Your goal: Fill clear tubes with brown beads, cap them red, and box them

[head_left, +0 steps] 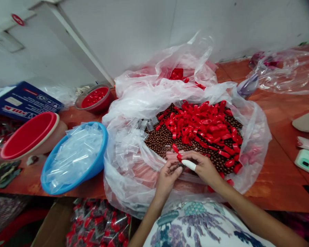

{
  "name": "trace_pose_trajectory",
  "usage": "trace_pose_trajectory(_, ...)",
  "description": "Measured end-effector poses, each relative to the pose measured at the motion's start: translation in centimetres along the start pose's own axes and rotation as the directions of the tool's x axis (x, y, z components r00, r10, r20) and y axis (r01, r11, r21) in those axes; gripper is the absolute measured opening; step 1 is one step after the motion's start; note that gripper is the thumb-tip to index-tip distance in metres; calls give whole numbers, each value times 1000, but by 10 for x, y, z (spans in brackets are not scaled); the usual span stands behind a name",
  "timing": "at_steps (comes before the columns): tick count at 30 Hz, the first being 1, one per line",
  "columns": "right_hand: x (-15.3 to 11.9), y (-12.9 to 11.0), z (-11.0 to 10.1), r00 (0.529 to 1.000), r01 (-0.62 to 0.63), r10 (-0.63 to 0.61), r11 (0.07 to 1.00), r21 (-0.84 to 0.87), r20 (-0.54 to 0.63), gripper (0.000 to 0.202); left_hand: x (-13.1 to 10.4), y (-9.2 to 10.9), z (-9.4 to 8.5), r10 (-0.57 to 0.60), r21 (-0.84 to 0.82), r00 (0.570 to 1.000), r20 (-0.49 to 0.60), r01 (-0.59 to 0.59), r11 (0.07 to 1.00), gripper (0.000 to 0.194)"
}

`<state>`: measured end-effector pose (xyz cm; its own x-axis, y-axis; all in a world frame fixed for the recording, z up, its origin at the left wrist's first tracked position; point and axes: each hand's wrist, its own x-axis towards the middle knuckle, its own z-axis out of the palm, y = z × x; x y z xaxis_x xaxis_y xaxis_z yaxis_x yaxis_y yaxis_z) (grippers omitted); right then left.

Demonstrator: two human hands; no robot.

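My right hand (202, 165), with a white cover on one finger, pinches a red plastic cap (179, 157) whose lid stands up. My left hand (168, 173) is closed just below the cap. Something small and dark shows between its fingers, too hidden to name. Both hands meet over the front of a large clear plastic bag (257, 127) spread open on the table. Within the bag lie many small brown balls (157, 140), a heap of red caps (201, 123) and, at the left, clear plastic tubes or boxes (126, 147).
Left of the bag stands a blue basin (104, 140) full of clear plastic pieces. Beyond are red bowls (28, 137) and a dark blue carton (25, 101). A phone (307, 163) lies at the right. Below the table edge, a box holds filled red-capped packs (98, 223).
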<state>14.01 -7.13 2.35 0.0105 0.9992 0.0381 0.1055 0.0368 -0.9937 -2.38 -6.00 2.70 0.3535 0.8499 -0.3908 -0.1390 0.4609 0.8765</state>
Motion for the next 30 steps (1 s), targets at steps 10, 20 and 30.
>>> trace_pose_trajectory(10,-3,-3,-12,973,209,-183,957,-200,140,33,2,0,1,-49,-34,999,-20,48,998,34)
trace_pose_trajectory(20,-20,10,9,931,365,-332,808,-463,154,69,-2,-2,17,-19,-189,999,-32,13,982,32)
trace_pose_trajectory(30,-27,6,4,921,387,-340,765,-515,189,60,6,9,28,-210,-463,977,35,202,863,51)
